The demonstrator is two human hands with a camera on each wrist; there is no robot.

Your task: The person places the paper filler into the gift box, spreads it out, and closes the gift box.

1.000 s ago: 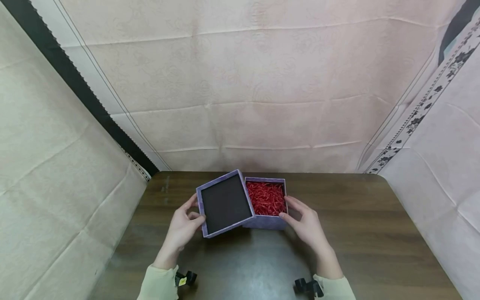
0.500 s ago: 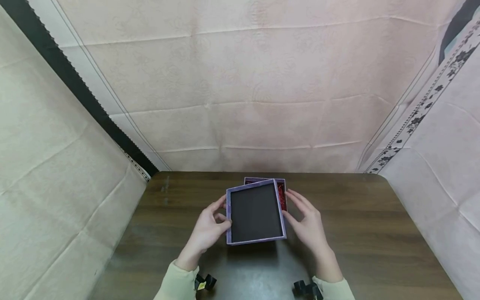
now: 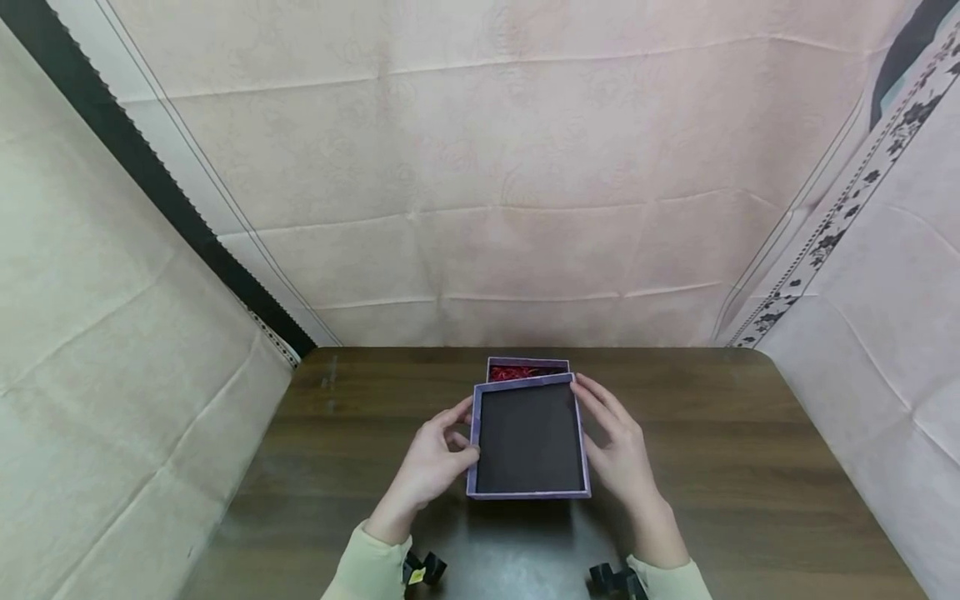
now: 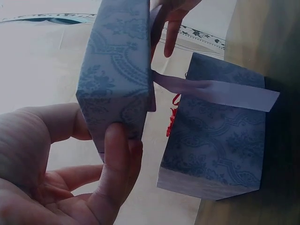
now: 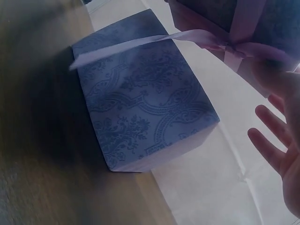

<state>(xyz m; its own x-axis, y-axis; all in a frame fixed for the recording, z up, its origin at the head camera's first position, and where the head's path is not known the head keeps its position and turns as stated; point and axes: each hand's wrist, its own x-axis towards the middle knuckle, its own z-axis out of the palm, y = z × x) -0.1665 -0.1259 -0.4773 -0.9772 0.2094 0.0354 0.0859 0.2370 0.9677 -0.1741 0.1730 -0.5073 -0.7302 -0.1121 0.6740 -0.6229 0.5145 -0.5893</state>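
A purple patterned box lid [image 3: 531,442] is held tilted above the table, its black inside facing up in the head view. My left hand [image 3: 435,454] pinches its left side between thumb and fingers; in the left wrist view, the thumb presses the lid's patterned edge. My right hand [image 3: 621,450] is at the lid's right side, fingers fairly straight, a fingertip at its far corner. Behind the lid stands the matching box [image 3: 528,364], with red shredded paper [image 3: 517,372] inside, mostly hidden. A pale purple ribbon [image 5: 126,49] runs from a bow under the lid across the box's front.
The box stands on a brown wooden table [image 3: 720,450] near its far edge. Pale cloth [image 3: 525,183] hangs behind and at both sides. Black cameras [image 3: 423,569] sit on both wrists.
My left hand has carried the lid rightward from beside the box to in front of it, turning it straighter. The lid now meets my right hand, which has barely moved.
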